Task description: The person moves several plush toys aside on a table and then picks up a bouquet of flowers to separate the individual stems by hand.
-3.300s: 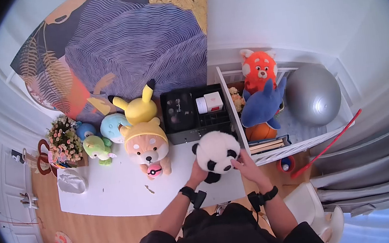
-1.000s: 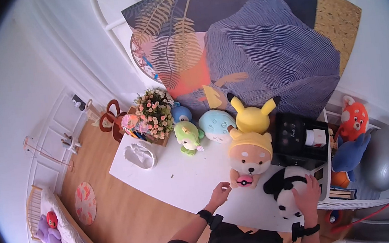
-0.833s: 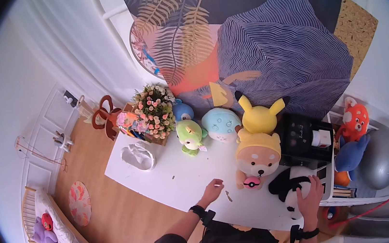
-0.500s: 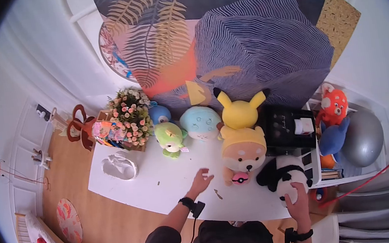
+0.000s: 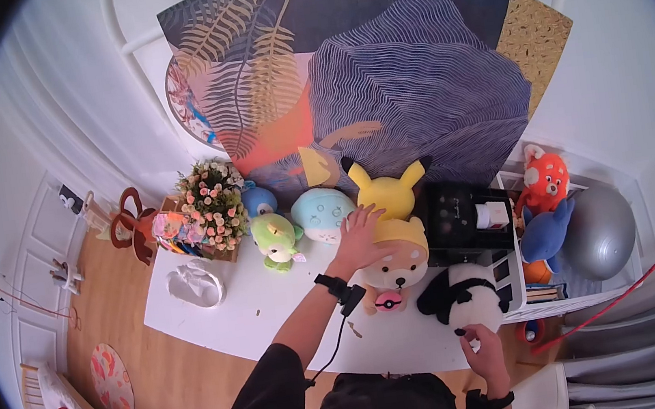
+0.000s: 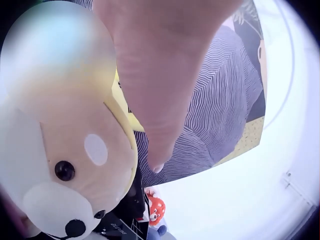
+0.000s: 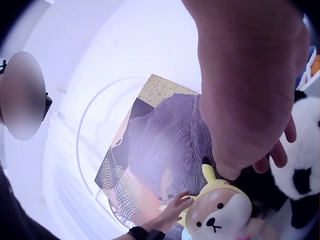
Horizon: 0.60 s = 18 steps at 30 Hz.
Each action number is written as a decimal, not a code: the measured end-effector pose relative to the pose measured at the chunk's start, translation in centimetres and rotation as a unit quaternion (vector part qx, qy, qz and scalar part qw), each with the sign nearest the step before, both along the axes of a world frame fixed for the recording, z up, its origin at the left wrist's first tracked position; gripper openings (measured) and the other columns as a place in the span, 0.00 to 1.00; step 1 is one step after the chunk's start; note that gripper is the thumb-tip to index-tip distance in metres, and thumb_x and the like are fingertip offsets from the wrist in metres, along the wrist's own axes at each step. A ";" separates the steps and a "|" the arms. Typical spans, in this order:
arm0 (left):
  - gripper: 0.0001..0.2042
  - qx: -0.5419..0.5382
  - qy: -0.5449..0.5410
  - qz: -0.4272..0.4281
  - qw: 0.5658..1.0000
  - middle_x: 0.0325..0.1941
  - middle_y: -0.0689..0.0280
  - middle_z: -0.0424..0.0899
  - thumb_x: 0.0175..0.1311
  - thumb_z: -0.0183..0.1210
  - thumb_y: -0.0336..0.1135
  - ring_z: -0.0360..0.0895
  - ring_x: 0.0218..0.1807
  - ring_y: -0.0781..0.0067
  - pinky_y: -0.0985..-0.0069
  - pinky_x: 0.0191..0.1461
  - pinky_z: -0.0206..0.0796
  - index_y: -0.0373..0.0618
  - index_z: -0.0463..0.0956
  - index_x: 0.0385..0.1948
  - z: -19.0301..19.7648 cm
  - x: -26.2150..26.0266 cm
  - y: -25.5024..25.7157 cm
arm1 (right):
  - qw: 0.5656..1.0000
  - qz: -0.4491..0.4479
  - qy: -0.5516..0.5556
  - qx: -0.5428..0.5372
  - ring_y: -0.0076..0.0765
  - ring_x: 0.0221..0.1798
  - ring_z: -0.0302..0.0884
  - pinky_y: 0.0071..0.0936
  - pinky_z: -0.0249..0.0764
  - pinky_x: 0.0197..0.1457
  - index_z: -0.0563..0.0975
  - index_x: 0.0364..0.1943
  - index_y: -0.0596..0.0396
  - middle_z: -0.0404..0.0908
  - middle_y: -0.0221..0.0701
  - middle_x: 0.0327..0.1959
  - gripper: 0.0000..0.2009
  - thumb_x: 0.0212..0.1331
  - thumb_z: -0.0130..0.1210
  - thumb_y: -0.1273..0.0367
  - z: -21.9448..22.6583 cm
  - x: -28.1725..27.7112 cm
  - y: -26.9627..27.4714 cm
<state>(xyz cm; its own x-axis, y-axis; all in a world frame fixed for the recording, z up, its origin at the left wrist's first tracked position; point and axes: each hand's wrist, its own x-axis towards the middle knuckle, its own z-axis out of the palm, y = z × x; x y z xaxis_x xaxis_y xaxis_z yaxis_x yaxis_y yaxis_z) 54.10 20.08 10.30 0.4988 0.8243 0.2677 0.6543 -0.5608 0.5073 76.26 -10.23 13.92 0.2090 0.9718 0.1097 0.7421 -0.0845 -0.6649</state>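
Note:
My left hand (image 5: pixel 359 241) reaches to the side of a shiba dog plush (image 5: pixel 398 273) in a yellow hood, its fingers spread straight over the hood's left side. In the left wrist view the plush's face (image 6: pixel 90 165) fills the left side, beside my hand. A black-and-white panda plush (image 5: pixel 476 313) lies on the white table right of the dog, close to the front edge. My right hand (image 5: pixel 484 349) is at the panda's near side, fingers loosely bent. In the right wrist view its fingertips overlap the panda's white fur (image 7: pixel 285 172).
Behind the dog sits a yellow long-eared plush (image 5: pixel 386 197). A light-blue plush (image 5: pixel 324 215), a green plush (image 5: pixel 275 242) and a flower bunch (image 5: pixel 213 206) stand leftward. A black box (image 5: pixel 460 217) stands behind the panda; a white crib (image 5: pixel 581 304) holds a silver ball (image 5: pixel 599 232).
Both hands held the panda earlier; now it lies on the table. My left hand has moved up from the bare tabletop to the dog plush. My right hand has drawn back toward the front edge.

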 end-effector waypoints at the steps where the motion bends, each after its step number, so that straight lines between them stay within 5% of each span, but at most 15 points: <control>1: 0.45 0.011 0.014 -0.012 1.000 0.67 0.58 0.59 0.39 0.68 0.58 0.50 0.71 0.52 0.47 0.70 0.39 0.53 0.58 0.63 -0.2 0.6 0.0 | 1.000 0.002 0.001 0.003 0.36 0.32 0.79 0.29 0.73 0.38 0.76 0.39 0.57 0.80 0.35 0.29 0.11 0.50 0.59 0.75 -0.1 0.2 -0.3; 3: 0.45 0.024 0.029 -0.018 0.999 0.67 0.59 0.59 0.39 0.67 0.58 0.51 0.70 0.53 0.47 0.71 0.38 0.55 0.58 0.63 -0.3 1.5 -0.6 | 1.000 -0.013 0.003 0.003 0.37 0.31 0.78 0.29 0.73 0.37 0.76 0.38 0.58 0.79 0.35 0.27 0.10 0.50 0.59 0.75 -0.1 0.6 -0.7; 6: 0.45 -0.012 0.091 -0.019 0.996 0.66 0.57 0.60 0.36 0.69 0.56 0.53 0.70 0.52 0.51 0.69 0.48 0.53 0.59 0.61 -0.5 2.1 -2.6 | 1.000 -0.021 0.015 -0.003 0.37 0.31 0.78 0.29 0.73 0.37 0.76 0.37 0.58 0.79 0.35 0.26 0.10 0.50 0.59 0.74 0.4 1.0 -1.0; 10: 0.44 -0.020 0.045 -0.017 0.999 0.58 0.56 0.66 0.32 0.73 0.51 0.63 0.62 0.51 0.57 0.56 0.67 0.50 0.62 0.57 -0.3 1.5 -4.4 | 0.999 -0.014 0.011 -0.041 0.39 0.35 0.79 0.29 0.74 0.38 0.76 0.38 0.56 0.81 0.35 0.32 0.10 0.51 0.59 0.72 0.5 1.5 -0.9; 13: 0.45 -0.121 0.071 0.105 0.984 0.56 0.56 0.66 0.34 0.72 0.53 0.64 0.59 0.52 0.53 0.57 0.65 0.48 0.59 0.58 -0.2 0.9 -6.1 | 0.999 -0.008 0.006 -0.043 0.39 0.34 0.79 0.30 0.74 0.38 0.76 0.38 0.56 0.80 0.36 0.31 0.10 0.51 0.60 0.71 0.5 1.4 -1.1; 15: 0.47 -0.105 0.051 0.148 0.982 0.55 0.52 0.68 0.35 0.71 0.56 0.65 0.60 0.51 0.54 0.59 0.64 0.44 0.57 0.59 -2.6 -1.4 -7.1 | 0.998 0.035 0.032 -0.048 0.39 0.33 0.79 0.30 0.73 0.38 0.76 0.38 0.55 0.80 0.35 0.31 0.10 0.51 0.60 0.71 0.0 1.2 -0.6; 17: 0.50 -0.238 -0.004 0.217 0.947 0.58 0.48 0.68 0.36 0.70 0.59 0.65 0.60 0.49 0.57 0.62 0.61 0.40 0.55 0.61 -5.2 -4.7 -8.2 | 0.996 0.056 0.048 -0.046 0.39 0.33 0.79 0.30 0.73 0.38 0.76 0.37 0.55 0.80 0.35 0.30 0.10 0.51 0.59 0.71 -0.7 0.7 -0.2; 18: 0.50 -0.237 -0.001 0.219 0.947 0.58 0.48 0.68 0.36 0.70 0.59 0.65 0.60 0.49 0.57 0.62 0.61 0.40 0.55 0.61 -14.7 -8.3 -7.5 | 0.994 0.077 0.065 -0.047 0.39 0.33 0.79 0.31 0.73 0.38 0.76 0.37 0.55 0.79 0.35 0.30 0.09 0.51 0.59 0.71 -1.3 0.6 -0.1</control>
<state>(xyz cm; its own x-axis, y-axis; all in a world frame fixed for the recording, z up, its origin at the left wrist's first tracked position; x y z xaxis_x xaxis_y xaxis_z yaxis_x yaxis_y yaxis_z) 45.83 12.57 -4.37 0.0819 0.9797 -0.1828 0.7696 0.0544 0.6362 76.86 -10.30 12.65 0.0627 0.9980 -0.0019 0.6590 -0.0428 -0.7509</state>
